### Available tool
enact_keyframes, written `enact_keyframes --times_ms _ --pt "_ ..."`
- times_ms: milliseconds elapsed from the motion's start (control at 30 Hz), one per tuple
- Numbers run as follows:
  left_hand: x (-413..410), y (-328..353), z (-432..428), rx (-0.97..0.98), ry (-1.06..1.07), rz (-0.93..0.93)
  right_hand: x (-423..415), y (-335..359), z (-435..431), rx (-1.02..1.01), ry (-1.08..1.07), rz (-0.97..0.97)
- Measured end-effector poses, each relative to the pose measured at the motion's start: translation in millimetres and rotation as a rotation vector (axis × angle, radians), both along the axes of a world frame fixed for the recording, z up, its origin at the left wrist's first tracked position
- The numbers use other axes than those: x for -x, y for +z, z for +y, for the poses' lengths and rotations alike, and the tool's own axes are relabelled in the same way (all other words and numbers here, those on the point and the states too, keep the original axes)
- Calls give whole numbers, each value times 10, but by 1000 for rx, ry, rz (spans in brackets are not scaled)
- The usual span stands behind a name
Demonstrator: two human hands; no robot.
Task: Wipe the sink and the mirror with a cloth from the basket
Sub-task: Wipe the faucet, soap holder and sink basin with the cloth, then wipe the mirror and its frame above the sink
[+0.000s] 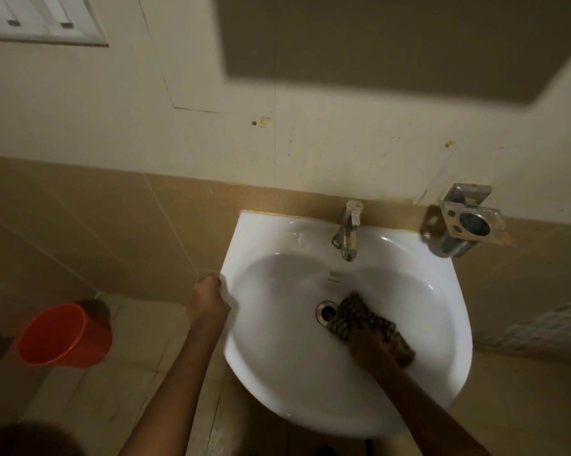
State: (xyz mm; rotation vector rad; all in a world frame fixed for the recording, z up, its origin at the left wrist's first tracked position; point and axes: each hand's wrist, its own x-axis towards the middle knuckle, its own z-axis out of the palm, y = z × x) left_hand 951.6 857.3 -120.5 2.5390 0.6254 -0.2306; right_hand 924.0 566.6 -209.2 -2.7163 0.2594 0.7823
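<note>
A white wall-mounted sink (277, 383) fills the lower middle of the head view. My right hand (368, 340) presses a dark patterned cloth (351, 312) against the bowl, just right of the metal drain (325, 311). My left hand (208, 301) is closed over the sink's left rim. A chrome tap (348, 232) stands at the back of the sink. The dark panel (392, 41) high on the wall looks like the mirror's lower part. No basket is in view.
An orange bucket (63, 337) stands on the tiled floor at the left. A metal holder (465, 222) is fixed to the wall right of the tap. A window (40, 18) sits at the top left. Tiled walls close in behind the sink.
</note>
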Motion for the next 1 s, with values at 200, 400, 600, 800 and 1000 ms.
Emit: enact_keyframes --times_ms 200,400,600,800,1000 --pt "-24 -13 8 -2 -12 25 470 660 594 -248 141 313" --pt "-113 328 -33 152 3 -131 221 1161 546 -985 -243 253" --pt "102 1383 -539 630 -198 -426 152 1972 180 -1764 -386 56" --pt "262 2096 -959 764 -496 -558 249 2623 24 -1995 -329 -66" --pt "307 2314 -1270 769 -616 -484 358 2960 95 -1285 -181 -547"
